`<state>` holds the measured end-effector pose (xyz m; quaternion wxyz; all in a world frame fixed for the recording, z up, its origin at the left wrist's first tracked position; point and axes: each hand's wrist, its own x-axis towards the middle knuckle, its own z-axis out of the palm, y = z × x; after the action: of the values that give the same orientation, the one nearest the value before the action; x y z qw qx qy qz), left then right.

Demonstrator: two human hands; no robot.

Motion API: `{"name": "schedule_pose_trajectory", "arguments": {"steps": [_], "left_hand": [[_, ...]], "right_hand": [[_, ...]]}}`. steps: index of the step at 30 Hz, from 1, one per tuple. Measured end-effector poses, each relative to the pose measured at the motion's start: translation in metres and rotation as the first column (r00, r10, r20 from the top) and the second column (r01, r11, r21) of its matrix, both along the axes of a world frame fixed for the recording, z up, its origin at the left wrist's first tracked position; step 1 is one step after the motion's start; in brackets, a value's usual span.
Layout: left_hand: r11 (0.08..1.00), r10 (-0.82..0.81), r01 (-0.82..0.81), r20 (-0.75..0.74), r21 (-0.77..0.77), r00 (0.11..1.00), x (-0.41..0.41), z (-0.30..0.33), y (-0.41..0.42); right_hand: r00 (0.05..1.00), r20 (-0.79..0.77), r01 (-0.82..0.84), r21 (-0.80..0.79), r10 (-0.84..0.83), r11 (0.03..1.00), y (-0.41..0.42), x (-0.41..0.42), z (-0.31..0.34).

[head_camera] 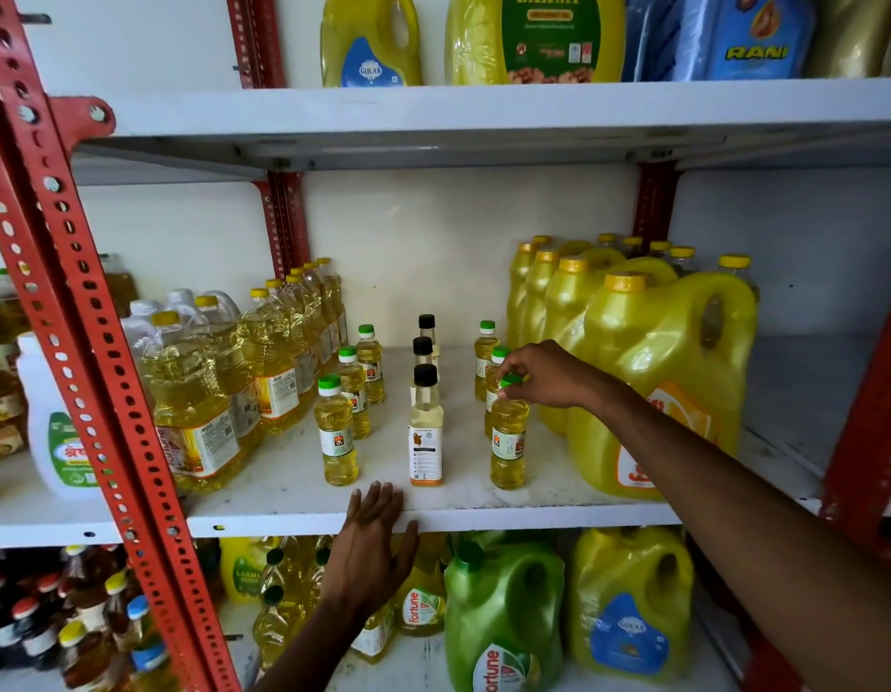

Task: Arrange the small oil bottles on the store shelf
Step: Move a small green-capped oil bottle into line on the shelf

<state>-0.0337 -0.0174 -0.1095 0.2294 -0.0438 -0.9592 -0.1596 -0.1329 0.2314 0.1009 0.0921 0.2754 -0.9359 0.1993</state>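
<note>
Small oil bottles stand in three front-to-back rows on the white middle shelf (pixel 293 496). The left row has green-capped yellow bottles, the front one (pixel 337 432) nearest the edge. The middle row holds black-capped pale bottles, front one (pixel 425 432). In the right row, my right hand (pixel 538 374) grips the green cap of the front bottle (pixel 508 442), which stands upright on the shelf. Two more green-capped bottles stand behind it, partly hidden by the hand. My left hand (pixel 371 546) lies flat, fingers spread, on the shelf's front edge.
Larger yellow-capped oil bottles (pixel 224 372) crowd the left of the shelf. Big yellow jugs (pixel 648 372) stand close to the right row. A red slotted upright (pixel 79 342) crosses the left foreground. Jugs fill the shelves above and below.
</note>
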Motion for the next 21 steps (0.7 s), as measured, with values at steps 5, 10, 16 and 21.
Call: {"name": "schedule_pose_trajectory", "arguments": {"steps": [5,10,16,21], "left_hand": [[1.0,-0.005,0.005,-0.001,-0.002,1.0,0.0,0.0,0.0],[1.0,-0.001,0.001,-0.021,0.004,1.0,0.001,0.0,0.001],[1.0,-0.008,0.008,-0.009,0.022,1.0,0.002,0.001,0.001],[0.999,-0.004,0.004,-0.002,0.032,1.0,0.001,0.001,0.001]], "right_hand": [[0.999,0.0,0.033,-0.041,-0.033,0.999,-0.001,0.001,-0.003],[1.0,0.03,0.005,-0.035,-0.004,0.999,0.001,0.005,-0.005],[0.999,0.03,-0.01,-0.037,0.011,0.999,0.003,0.01,-0.003],[1.0,0.027,-0.006,-0.013,0.007,1.0,0.004,0.015,-0.003]]}}
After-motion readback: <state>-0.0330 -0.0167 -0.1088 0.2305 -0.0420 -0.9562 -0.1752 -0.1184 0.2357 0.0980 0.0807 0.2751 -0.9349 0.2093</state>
